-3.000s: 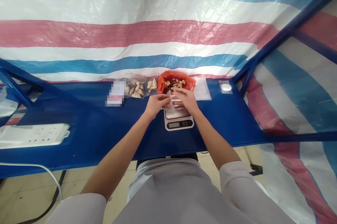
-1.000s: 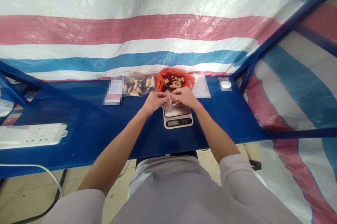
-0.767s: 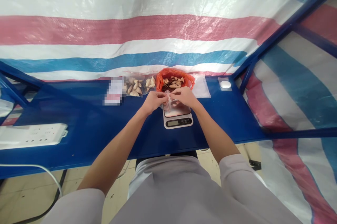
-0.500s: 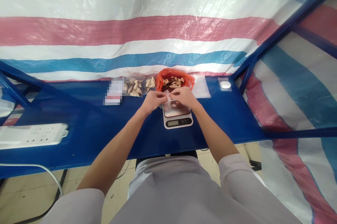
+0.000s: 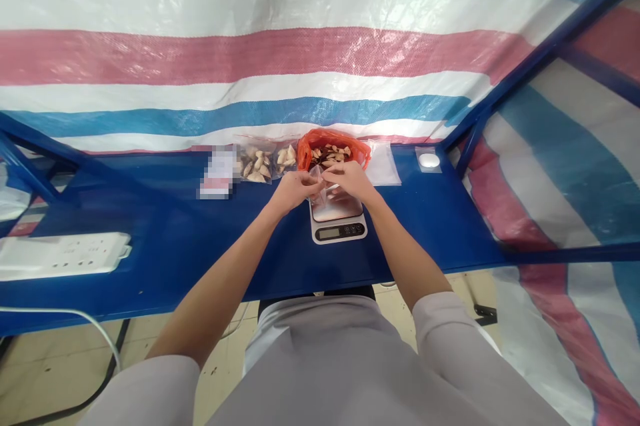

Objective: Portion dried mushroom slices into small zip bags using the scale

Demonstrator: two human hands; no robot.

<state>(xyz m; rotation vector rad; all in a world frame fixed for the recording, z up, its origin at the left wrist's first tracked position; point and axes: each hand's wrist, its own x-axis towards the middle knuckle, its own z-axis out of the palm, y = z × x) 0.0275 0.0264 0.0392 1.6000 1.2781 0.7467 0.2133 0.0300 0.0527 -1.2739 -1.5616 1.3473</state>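
Between my hands is a small clear plastic bag (image 5: 319,195), held over the back of a digital kitchen scale (image 5: 340,233). My left hand (image 5: 294,190) pinches the bag from the left with closed fingers. My right hand (image 5: 350,181) grips its other side near the top, thumb and fingers together. The bag looks flat, and I cannot make out anything in it. Just behind my hands, an open orange plastic bag (image 5: 360,147) holds brown and cream shell-like pieces (image 5: 331,154). The scale's steel plate is partly hidden by my right hand.
Two clear bags of pale pieces (image 5: 257,166) (image 5: 286,158) lie left of the orange bag, beside a blurred card (image 5: 218,173). Flat clear bags (image 5: 385,165) and a white round item (image 5: 429,161) lie to the right. A power strip (image 5: 70,254) sits at the left.
My fingers have shifted slightly on the small clear bag, whose top now looks more spread between them. The scale and the other items stay in place.
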